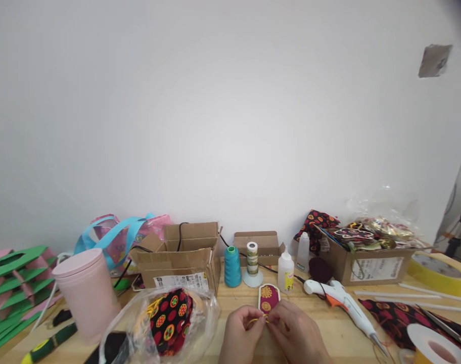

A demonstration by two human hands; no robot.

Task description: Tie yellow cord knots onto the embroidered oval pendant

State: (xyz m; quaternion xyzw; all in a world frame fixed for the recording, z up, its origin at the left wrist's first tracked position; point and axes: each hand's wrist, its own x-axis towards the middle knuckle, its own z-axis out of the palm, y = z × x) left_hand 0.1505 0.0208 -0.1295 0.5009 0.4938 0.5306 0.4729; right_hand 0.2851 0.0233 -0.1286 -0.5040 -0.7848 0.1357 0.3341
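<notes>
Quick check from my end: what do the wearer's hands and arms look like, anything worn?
Bare left hand and bare right hand: no gloves, and no ring, watch or bracelet shows. The picture's lower edge cuts off the arms, so no sleeves are visible.

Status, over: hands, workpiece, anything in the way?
Left hand pinching yellow cord; right hand close against it, grip unclear. Patterned tag just beyond, lower end hidden. Nearest possible obstruction: glue bottle, standing apart beyond right hand.

Two thread spools [232, 268] stand behind my patch [269, 299], left of a bottle [286, 274]. The glue gun [349, 306] lies right of me; cloth [172, 321] sits left, in a bag [206, 312].
</notes>
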